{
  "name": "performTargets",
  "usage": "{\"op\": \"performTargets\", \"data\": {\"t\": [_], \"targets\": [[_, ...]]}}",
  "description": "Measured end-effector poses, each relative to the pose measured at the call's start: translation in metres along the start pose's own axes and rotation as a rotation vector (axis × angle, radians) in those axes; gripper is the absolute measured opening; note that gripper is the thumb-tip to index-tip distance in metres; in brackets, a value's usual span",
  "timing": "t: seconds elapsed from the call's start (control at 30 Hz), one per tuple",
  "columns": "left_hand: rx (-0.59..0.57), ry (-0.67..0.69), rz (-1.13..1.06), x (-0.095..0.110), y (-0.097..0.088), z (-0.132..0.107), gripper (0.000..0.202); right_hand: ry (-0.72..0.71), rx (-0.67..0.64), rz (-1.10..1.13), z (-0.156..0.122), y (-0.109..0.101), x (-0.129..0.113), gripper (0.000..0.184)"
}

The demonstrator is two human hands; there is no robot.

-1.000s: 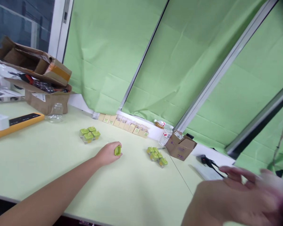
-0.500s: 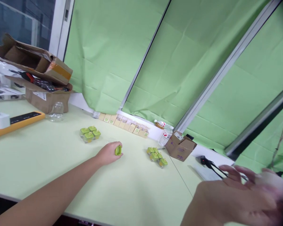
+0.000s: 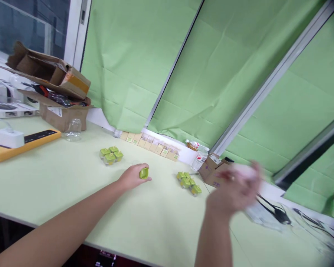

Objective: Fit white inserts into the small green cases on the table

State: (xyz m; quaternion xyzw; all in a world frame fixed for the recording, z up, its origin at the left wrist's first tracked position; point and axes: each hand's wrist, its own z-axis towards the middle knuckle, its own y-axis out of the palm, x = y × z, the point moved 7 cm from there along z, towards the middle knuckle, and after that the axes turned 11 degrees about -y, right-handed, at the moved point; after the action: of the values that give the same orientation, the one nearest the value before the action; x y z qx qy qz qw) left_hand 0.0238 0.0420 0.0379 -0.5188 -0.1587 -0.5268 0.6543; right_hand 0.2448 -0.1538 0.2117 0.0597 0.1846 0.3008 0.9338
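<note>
- Your left hand (image 3: 134,177) is over the middle of the table (image 3: 161,215), its grip closed around a small green piece (image 3: 144,173), with fingers and thumb on opposite sides.
- The green piece sits between your thumb and fingers, roughly midway between the table's near and far edges, its hollow side facing you.
- Your right hand (image 3: 232,189) is raised above the table's right part, in front of the cardboard box (image 3: 210,171). It is blurred; a pale object (image 3: 243,171) shows at its fingers, but you cannot tell how far open that grip is or whether it has hold of it.
- Four green-lidded cups (image 3: 110,158) stand together left of your left hand, nearer the far edge.
- A second cluster of green-lidded cups (image 3: 185,181) stands between your two hands.
- A row of small boxes (image 3: 153,144) lines the table's far edge, with bottles (image 3: 199,159) at its right end.
- Toward the far left corner, a clear jar (image 3: 73,131) stands just beside an open carton (image 3: 61,116); an orange power strip (image 3: 43,139) lies nearer you, bearing a white plug (image 3: 10,138).
</note>
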Motion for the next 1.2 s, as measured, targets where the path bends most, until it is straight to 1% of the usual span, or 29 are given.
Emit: {"op": "performTargets", "data": {"t": [0.03, 0.1, 0.13, 0.17, 0.2, 0.27, 0.33, 0.4, 0.53, 0.7, 0.83, 1.03, 1.2], "targets": [[0.007, -0.01, 0.001, 0.0, -0.001, 0.0, 0.041, 0.081, -0.065, 0.036, -0.014, 0.027, 0.009, 0.053], [0.014, -0.032, 0.011, -0.001, -0.002, 0.0, 0.04, 0.288, -0.367, 0.156, -0.053, 0.087, 0.031, 0.047], [0.017, -0.041, 0.017, -0.001, -0.003, 0.0, 0.039, 0.37, -0.497, 0.21, -0.074, 0.11, 0.039, 0.044], [0.022, -0.048, 0.021, -0.001, -0.004, 0.0, 0.038, 0.422, -0.572, 0.247, -0.093, 0.126, 0.046, 0.042], [0.027, -0.052, 0.022, -0.001, -0.005, 0.001, 0.038, 0.457, -0.61, 0.268, -0.11, 0.136, 0.051, 0.04], [0.036, -0.053, 0.015, 0.0, -0.007, 0.001, 0.034, 0.526, -0.677, 0.317, -0.139, 0.148, 0.059, 0.039], [0.04, -0.047, 0.004, 0.001, -0.008, 0.002, 0.03, 0.587, -0.751, 0.388, -0.161, 0.152, 0.062, 0.04], [0.032, -0.042, 0.005, 0.001, -0.007, 0.002, 0.027, 0.641, -0.793, 0.441, -0.174, 0.152, 0.063, 0.041], [0.005, -0.041, 0.035, -0.001, -0.005, 0.001, 0.024, 0.7, -0.833, 0.444, -0.179, 0.148, 0.067, 0.042], [0.018, -0.079, 0.109, -0.009, -0.005, 0.003, 0.026, 0.685, -0.866, 0.419, -0.178, 0.146, 0.071, 0.041], [-0.008, -0.1, 0.135, -0.011, -0.003, 0.004, 0.027, 0.7, -0.89, 0.434, -0.182, 0.147, 0.072, 0.037], [-0.039, -0.071, 0.194, -0.009, 0.0, 0.003, 0.022, 0.609, -0.954, 0.371, -0.185, 0.149, 0.071, 0.035], [-0.079, -0.06, 0.214, -0.012, 0.006, 0.001, 0.021, 0.578, -1.006, 0.357, -0.191, 0.148, 0.075, 0.034]]}}
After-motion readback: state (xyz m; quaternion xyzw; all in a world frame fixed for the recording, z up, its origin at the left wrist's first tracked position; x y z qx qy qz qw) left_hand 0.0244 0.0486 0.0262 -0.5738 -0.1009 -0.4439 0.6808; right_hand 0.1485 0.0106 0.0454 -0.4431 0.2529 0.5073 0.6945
